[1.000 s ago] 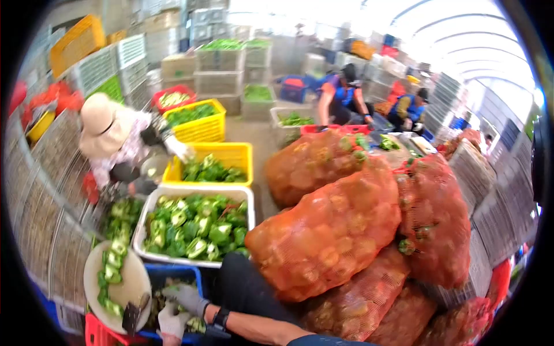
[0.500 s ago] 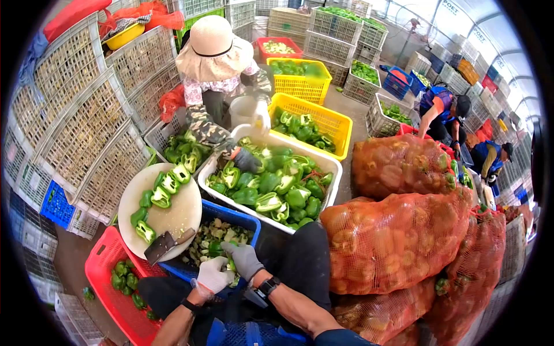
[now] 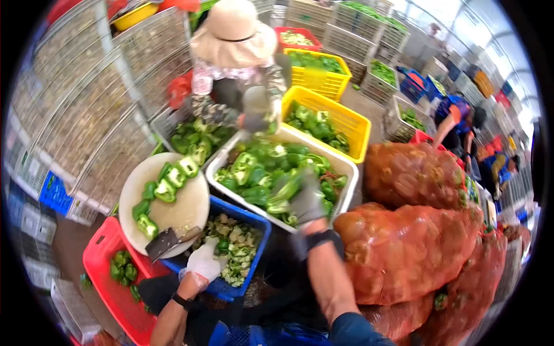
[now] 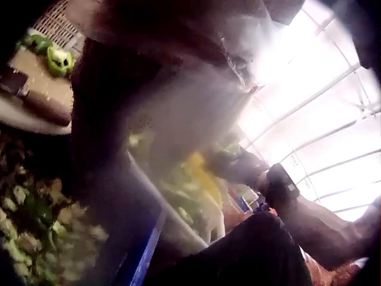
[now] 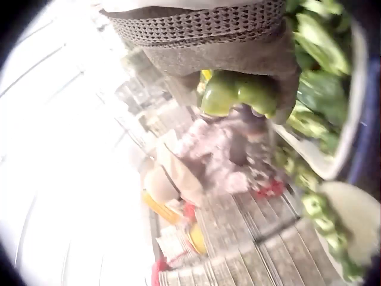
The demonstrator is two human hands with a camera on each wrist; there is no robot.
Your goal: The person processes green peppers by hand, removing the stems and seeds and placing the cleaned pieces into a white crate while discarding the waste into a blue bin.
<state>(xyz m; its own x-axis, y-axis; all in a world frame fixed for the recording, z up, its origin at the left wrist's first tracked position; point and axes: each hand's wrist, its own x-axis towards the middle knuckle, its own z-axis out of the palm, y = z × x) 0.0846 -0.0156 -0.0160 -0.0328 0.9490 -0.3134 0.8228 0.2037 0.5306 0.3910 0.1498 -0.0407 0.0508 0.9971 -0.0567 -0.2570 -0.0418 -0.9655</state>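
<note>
Glossy, smooth skin shines on the pepper (image 5: pixel 223 98) here, against the right hand (image 5: pixel 208 53) in matt grey cloth with a coarse, open-knit cuff, while the left hand (image 3: pixel 205 265) wears white, matt fabric. Down on the smooth, pale, matt board (image 3: pixel 179 216), there's the cleaver (image 3: pixel 161 245), dark dull metal with a wooden-looking handle! Smooth plastic for the tub (image 3: pixel 351 180) and blue crate (image 3: pixel 259 248), rough red netting on the sack (image 3: pixel 404 254), matt cloth for the hat (image 3: pixel 231 26).

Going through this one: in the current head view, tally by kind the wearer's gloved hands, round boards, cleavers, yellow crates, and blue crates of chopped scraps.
Gloved hands: 2 (left hand, right hand)
Round board: 1
Cleaver: 1
Yellow crates: 2
Blue crate: 1
Total: 7
</note>
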